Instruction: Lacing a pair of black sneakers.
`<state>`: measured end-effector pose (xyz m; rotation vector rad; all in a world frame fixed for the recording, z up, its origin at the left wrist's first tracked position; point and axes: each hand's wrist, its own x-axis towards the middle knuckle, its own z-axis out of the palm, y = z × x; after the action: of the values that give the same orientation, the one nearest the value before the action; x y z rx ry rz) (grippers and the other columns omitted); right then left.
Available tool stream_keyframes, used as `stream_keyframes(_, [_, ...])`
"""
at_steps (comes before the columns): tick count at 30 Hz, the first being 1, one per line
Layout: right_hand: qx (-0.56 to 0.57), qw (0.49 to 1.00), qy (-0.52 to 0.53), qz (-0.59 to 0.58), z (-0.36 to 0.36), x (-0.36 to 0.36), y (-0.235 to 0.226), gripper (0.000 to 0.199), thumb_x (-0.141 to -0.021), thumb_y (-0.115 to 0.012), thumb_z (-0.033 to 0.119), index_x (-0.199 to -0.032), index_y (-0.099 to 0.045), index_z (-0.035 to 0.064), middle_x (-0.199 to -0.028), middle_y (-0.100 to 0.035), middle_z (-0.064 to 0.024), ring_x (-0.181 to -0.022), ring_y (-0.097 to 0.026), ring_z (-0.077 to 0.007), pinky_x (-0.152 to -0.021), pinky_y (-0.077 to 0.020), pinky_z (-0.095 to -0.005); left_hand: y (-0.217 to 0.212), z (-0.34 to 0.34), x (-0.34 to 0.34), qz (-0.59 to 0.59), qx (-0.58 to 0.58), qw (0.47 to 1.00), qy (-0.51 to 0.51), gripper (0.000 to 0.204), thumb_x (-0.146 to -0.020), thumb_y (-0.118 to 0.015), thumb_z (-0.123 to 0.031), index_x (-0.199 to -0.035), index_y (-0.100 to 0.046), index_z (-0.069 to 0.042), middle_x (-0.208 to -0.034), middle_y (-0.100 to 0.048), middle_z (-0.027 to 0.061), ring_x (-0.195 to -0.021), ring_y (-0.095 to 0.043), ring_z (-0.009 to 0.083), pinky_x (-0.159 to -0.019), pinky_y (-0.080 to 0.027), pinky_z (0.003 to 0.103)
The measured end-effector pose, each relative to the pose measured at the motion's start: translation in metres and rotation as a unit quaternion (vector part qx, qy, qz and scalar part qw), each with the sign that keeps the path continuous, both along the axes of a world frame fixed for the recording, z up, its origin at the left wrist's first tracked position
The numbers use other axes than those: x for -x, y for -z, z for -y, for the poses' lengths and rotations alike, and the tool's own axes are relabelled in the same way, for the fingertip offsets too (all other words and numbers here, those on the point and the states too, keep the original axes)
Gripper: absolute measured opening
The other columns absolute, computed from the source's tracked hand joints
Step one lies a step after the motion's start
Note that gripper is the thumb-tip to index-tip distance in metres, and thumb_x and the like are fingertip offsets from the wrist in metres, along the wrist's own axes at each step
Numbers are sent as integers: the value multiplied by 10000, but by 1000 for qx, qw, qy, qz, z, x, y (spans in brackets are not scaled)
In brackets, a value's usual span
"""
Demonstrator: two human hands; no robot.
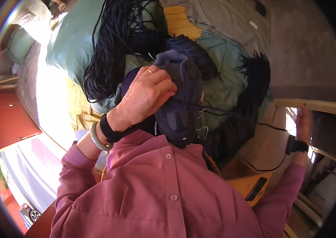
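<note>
Left hand, gold ring on one finger, closed over the side of a dark navy mesh shoe upper held against the chest – bundles of dark laces just beyond the knuckles. Likely light, soft, floppy – best gripped at the firmer heel edge. Right hand well off to the side, flat against a pale wooden frame; grip unclear.

Green sacks under dark cord bundles; wooden bench with black phone.
</note>
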<state>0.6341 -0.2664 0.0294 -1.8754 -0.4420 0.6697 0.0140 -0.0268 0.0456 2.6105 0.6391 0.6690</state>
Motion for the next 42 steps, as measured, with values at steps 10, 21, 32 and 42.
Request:
stream_keyframes(10, [-86, 926, -350, -112, -118, 350, 11, 234, -1015, -671, 210, -1161, -725, 34, -803, -564, 94, -632, -385, 15, -540, -308, -172, 12, 7, -18, -13, 97, 994, -39, 201, -777, -792, -72, -961, -717, -101, -929, -637, 36, -909, -627, 251, -824, -448, 375])
stream_keyframes(21, [-85, 907, -411, 43, -120, 395, 11, 90, -943, -716, 54, -999, -719, -16, -903, -615, -15, -789, -573, -78, -674, -463, -226, 10, 12, -28, -35, 108, 989, -91, 155, -736, -812, -80, -874, -748, -110, -801, -620, 18, -798, -610, 218, -800, -426, 358])
stream_keyframes(32, [-82, 913, -394, 65, -124, 398, 14, 67, -935, -710, 43, -933, -711, -23, -831, -630, -4, -691, -537, -34, -603, -447, -214, 7, 8, -29, -68, 91, 991, -67, 109, -746, -814, -122, -839, -762, -142, -736, -587, 3, -769, -589, 209, -772, -405, 369])
stream_keyframes(42, [-82, 891, -396, 204, -130, 404, 10, 87, -806, -716, -3, -825, -632, 1, -750, -639, -97, -623, -608, -188, -596, -478, -319, 11, 4, -27, -72, 87, 992, -55, 126, -738, -828, -126, -848, -773, -150, -730, -591, -3, -767, -589, 206, -751, -404, 369])
